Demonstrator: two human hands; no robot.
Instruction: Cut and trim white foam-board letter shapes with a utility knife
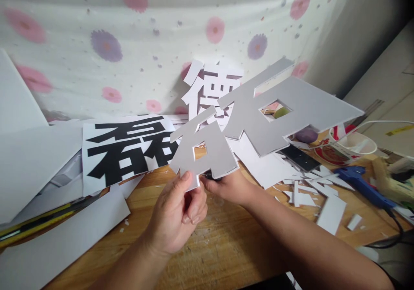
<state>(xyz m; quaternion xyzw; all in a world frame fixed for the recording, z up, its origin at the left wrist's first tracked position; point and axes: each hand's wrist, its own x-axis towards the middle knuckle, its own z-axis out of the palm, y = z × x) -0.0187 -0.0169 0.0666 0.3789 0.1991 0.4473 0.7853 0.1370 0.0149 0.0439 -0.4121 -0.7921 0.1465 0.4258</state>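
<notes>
A large white foam-board cutout (pixel 291 108) shaped like a Chinese character is held up above the wooden table (pixel 226 247), tilted toward the right. My left hand (pixel 177 216) pinches its lower left corner between thumb and fingers. Just to the right, my right hand (pixel 226 186) grips the cutout's bottom edge from below, with something dark partly hidden at its fingertips. Behind it, another white cutout character (pixel 210 87) leans upright against the flowered cloth (pixel 129 44).
A printed sheet with a black character (pixel 126 152) lies at the left among white boards (pixel 32 160). A yellow utility knife (pixel 39 221) lies at the lower left. White offcuts (pixel 330 212), a blue glue gun (pixel 362 182) and a paper bowl (pixel 352 147) crowd the right.
</notes>
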